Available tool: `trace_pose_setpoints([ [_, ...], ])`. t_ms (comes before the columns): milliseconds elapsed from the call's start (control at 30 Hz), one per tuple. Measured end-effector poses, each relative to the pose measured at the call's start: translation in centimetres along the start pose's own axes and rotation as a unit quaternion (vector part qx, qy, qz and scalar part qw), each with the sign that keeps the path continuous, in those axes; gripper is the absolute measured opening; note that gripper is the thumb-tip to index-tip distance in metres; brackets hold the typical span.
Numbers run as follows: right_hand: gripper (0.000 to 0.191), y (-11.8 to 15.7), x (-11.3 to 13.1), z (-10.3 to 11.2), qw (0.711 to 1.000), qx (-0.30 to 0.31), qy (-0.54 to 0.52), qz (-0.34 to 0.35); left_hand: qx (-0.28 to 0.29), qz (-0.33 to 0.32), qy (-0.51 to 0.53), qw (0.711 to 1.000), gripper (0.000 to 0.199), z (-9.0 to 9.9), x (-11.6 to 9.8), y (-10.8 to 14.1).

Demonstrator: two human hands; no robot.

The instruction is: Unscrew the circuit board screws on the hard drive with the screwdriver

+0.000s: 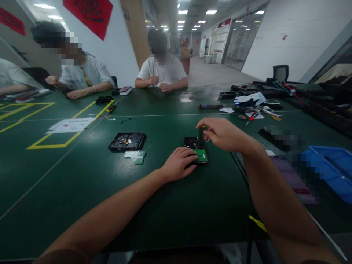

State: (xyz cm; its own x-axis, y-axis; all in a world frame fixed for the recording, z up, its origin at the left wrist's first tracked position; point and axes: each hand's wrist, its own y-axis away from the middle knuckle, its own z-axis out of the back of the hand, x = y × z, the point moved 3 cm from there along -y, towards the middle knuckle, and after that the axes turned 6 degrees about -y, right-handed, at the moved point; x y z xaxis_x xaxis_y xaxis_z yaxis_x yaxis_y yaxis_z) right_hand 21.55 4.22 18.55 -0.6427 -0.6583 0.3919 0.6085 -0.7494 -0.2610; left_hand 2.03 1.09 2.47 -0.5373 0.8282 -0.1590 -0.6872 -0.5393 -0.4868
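In front of me a black hard drive lies on the green table, its green circuit board facing up. My left hand steadies the drive from the left, fingers across its near part and thumb by the front edge. From above, my right hand grips a screwdriver with a dark and yellow handle. It stands upright with its tip down at the drive; the exact contact point is too small to make out. Left of my hands lie a second hard drive and a detached circuit board.
Tiny screws lie beside the second drive. A yellow-black screwdriver and a paper sheet are farther left. At right are a red screwdriver, white gloves, cables and a blue bin. Several people sit across the table.
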Motion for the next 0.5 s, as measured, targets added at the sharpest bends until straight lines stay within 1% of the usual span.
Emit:
trace_pose_setpoints([
  [100, 0.022, -0.10, 0.20, 0.00, 1.000, -0.009, 0.001, 0.005, -0.002, 0.000, -0.003, 1.000, 0.037, 0.02, -0.03, 0.03],
  [200, 0.019, -0.23, 0.29, -0.14, 1.000, -0.014, 0.007, 0.007, -0.005, -0.002, -0.004, 1.000, 0.037, -0.03, -0.04, 0.04],
  [300, 0.022, -0.26, 0.24, -0.25, 1.000, -0.013, 0.009, 0.000, -0.006, 0.000, -0.004, 1.000, 0.037, -0.09, 0.00, 0.04],
  [433, 0.033, -0.08, 0.07, -0.22, 1.000, -0.004, 0.002, -0.012, 0.000, 0.001, -0.005, 1.000, 0.037, -0.03, -0.01, 0.01],
  [500, 0.034, 0.00, 0.02, -0.18, 1.000, -0.001, 0.008, -0.012, 0.004, 0.001, -0.007, 1.000, 0.037, 0.01, -0.02, 0.00],
])
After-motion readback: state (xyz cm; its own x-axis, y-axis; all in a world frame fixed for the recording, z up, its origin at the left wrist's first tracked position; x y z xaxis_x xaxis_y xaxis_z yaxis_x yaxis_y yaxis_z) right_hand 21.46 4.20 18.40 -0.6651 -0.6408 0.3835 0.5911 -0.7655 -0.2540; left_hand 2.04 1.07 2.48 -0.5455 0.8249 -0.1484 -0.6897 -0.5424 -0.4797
